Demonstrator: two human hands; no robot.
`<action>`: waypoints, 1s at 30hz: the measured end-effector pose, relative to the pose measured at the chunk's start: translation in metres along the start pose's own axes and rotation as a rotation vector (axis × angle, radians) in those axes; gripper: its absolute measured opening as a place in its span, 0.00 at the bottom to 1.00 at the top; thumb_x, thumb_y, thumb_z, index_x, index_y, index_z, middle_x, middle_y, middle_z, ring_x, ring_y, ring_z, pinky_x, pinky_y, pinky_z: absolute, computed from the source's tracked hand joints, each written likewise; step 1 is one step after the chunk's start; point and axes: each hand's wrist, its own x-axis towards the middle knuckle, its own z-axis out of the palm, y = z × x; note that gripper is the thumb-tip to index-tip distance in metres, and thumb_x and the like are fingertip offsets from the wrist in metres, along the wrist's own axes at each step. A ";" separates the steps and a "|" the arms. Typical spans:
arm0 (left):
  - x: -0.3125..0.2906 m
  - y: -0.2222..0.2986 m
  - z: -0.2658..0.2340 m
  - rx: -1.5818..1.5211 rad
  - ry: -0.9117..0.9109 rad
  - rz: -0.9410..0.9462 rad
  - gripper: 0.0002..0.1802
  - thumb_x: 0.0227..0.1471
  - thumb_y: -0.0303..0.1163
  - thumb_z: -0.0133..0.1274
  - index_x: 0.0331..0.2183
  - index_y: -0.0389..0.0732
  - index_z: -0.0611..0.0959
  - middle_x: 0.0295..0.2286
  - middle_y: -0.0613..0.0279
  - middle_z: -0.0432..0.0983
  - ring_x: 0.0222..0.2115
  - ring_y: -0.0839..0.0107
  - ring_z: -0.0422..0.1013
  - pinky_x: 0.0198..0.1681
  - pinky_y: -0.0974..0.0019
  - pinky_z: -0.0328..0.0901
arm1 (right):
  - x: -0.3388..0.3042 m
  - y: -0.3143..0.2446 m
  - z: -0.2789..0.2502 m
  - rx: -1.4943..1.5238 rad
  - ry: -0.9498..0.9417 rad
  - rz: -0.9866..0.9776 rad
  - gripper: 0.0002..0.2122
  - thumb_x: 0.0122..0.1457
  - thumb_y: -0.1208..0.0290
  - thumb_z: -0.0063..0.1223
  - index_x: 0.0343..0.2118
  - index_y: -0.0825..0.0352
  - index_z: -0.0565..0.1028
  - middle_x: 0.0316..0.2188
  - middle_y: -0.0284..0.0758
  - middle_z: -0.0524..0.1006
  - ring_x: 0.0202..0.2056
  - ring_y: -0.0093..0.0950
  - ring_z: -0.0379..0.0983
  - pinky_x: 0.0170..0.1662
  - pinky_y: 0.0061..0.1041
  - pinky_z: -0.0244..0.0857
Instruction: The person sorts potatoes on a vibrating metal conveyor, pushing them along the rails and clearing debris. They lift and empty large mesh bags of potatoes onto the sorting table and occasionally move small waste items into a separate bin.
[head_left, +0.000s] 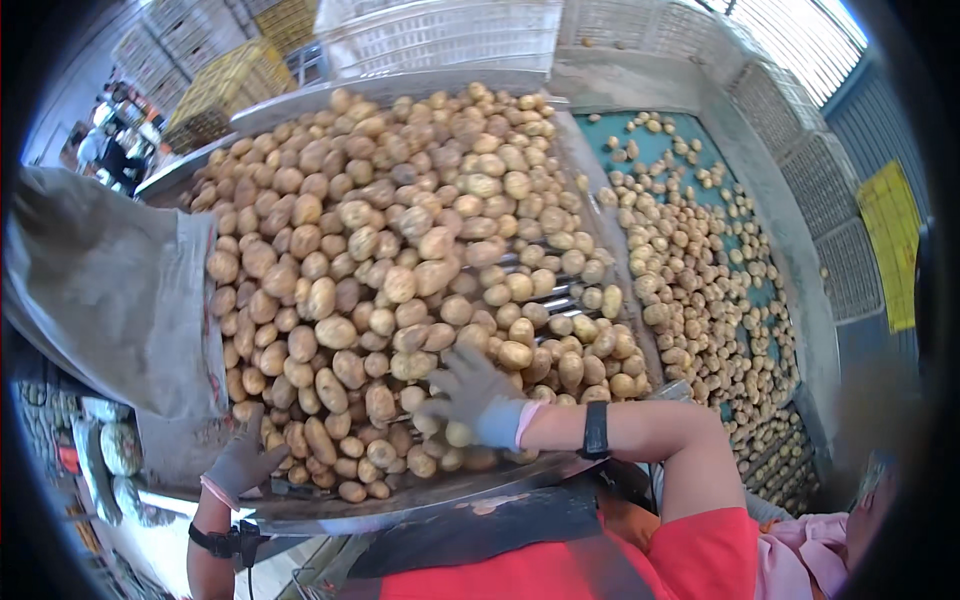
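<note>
Grey-gloved, the left hand (245, 462) is lying near the metal rim (335, 523), thumb and fingers parted; the right hand (472, 393), fingers spread, is reaching over potatoes (400, 285) heaped on metal rollers (562, 304). Rightward, more are covering a teal surface (655, 150); white crates (440, 40) are standing beyond.

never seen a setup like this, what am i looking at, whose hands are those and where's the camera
It's one view from a fisheye camera worn on the head, looking down, so straight edges bend. You see the wearer's own left hand and right hand, both gloved. The right is spread over heaped potatoes; the left is at the heap's near left corner. Shiny rollers show through a gap. More potatoes lie on a green surface to the right. Neither hand clearly grips one.
</note>
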 end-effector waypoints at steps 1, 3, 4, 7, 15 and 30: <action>0.010 0.008 -0.005 -0.036 -0.061 0.067 0.62 0.51 0.56 0.59 0.67 0.37 0.38 0.56 0.31 0.65 0.55 0.41 0.67 0.58 0.53 0.64 | -0.005 0.013 0.003 -0.005 -0.026 0.049 0.24 0.53 0.63 0.58 0.56 0.46 0.74 0.64 0.36 0.62 0.69 0.41 0.48 0.71 0.48 0.33; 0.025 0.024 -0.010 -0.001 -0.188 -0.082 0.67 0.48 0.59 0.60 0.67 0.36 0.34 0.57 0.29 0.63 0.57 0.42 0.66 0.59 0.54 0.63 | -0.015 0.038 0.012 0.005 -0.036 0.077 0.23 0.55 0.64 0.56 0.56 0.44 0.73 0.66 0.37 0.60 0.69 0.42 0.46 0.70 0.50 0.32; 0.030 0.031 -0.011 0.001 -0.249 -0.165 0.70 0.46 0.61 0.60 0.67 0.36 0.33 0.57 0.28 0.62 0.57 0.43 0.65 0.59 0.54 0.63 | -0.022 0.049 0.016 0.005 0.036 0.077 0.23 0.55 0.65 0.56 0.56 0.44 0.73 0.66 0.37 0.59 0.70 0.42 0.45 0.70 0.51 0.32; 0.038 0.050 -0.004 -0.110 -0.246 -0.168 0.77 0.40 0.66 0.63 0.66 0.34 0.29 0.60 0.24 0.55 0.59 0.39 0.61 0.60 0.54 0.61 | -0.028 0.086 0.025 -0.009 0.019 0.319 0.23 0.53 0.64 0.56 0.55 0.41 0.74 0.69 0.38 0.54 0.71 0.43 0.40 0.70 0.53 0.29; 0.055 0.124 0.037 -0.304 -0.101 -0.113 0.81 0.38 0.62 0.67 0.64 0.32 0.26 0.62 0.20 0.44 0.65 0.36 0.47 0.66 0.52 0.51 | -0.067 0.195 0.052 0.020 0.089 0.542 0.27 0.50 0.62 0.58 0.57 0.46 0.72 0.69 0.42 0.53 0.70 0.50 0.40 0.70 0.52 0.30; 0.195 0.322 0.026 -1.332 -0.059 0.488 0.45 0.59 0.34 0.57 0.67 0.38 0.49 0.49 0.58 0.71 0.46 0.73 0.71 0.47 0.68 0.70 | 0.015 0.194 0.053 0.361 0.480 0.251 0.25 0.50 0.57 0.59 0.54 0.48 0.72 0.62 0.44 0.60 0.66 0.47 0.51 0.69 0.46 0.43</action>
